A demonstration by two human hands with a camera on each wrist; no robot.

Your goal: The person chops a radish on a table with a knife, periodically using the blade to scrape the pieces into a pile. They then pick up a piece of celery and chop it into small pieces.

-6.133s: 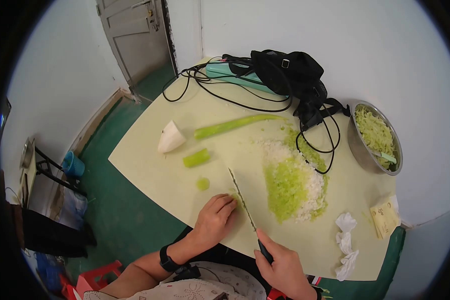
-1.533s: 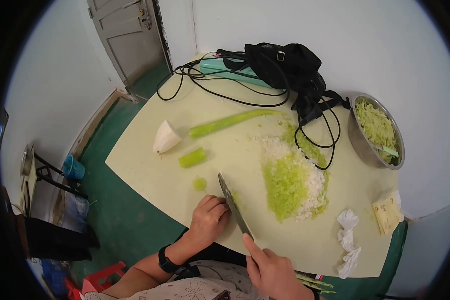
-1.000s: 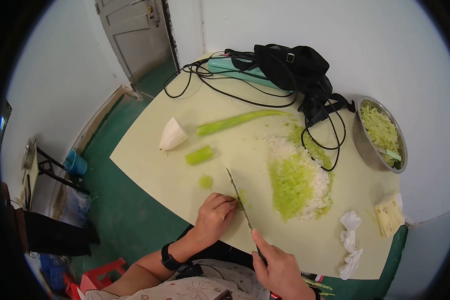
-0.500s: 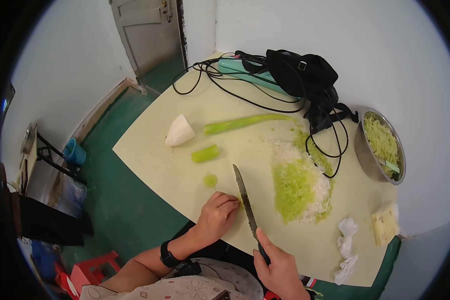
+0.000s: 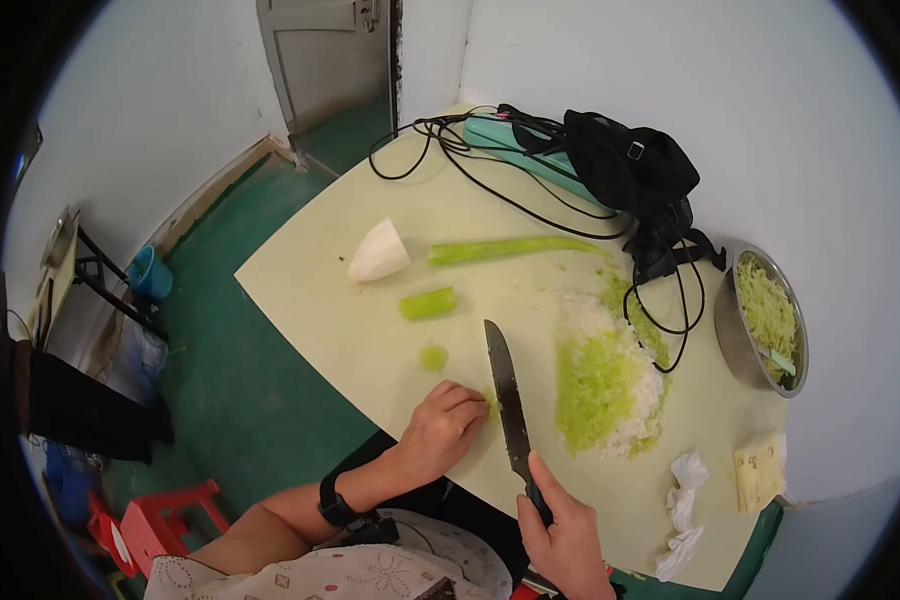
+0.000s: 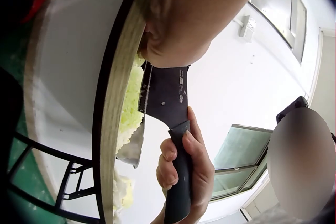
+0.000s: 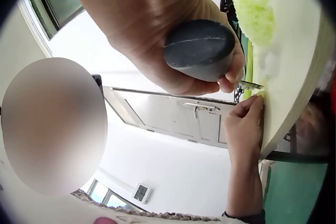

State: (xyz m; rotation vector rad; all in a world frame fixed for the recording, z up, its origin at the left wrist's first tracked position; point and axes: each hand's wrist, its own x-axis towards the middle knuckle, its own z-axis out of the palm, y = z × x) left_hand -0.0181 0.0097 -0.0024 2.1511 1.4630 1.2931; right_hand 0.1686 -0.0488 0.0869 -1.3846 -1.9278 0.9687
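My right hand [image 5: 565, 535] grips the black handle of a kitchen knife [image 5: 510, 400], whose dark blade points away from me, its broad face showing. Just left of the blade, my left hand [image 5: 442, 425] rests on the table with curled fingers, holding small green stem pieces [image 5: 490, 403] mostly hidden under the fingertips. In the left wrist view, fingers wrap the knife handle [image 6: 180, 176]. The right wrist view has the left hand [image 7: 244, 127] right at the blade tip. Beyond lie a green round slice [image 5: 433, 357], a short stem chunk [image 5: 428, 303] and a long green stalk [image 5: 500, 249].
Chopped green and white bits [image 5: 600, 385] lie heaped right of the knife. A white radish chunk [image 5: 380, 252] sits further left. A steel bowl [image 5: 735, 340] of shreds, crumpled tissues [image 5: 682, 505] and a yellow packet [image 5: 760, 475] stand right; a black bag [image 5: 630, 165] with cables lies behind.
The head view has swung, so the table appears turned. The knife blade, seen nearly edge-on a second ago, now shows its broad face. The left hand keeps its place beside the blade.
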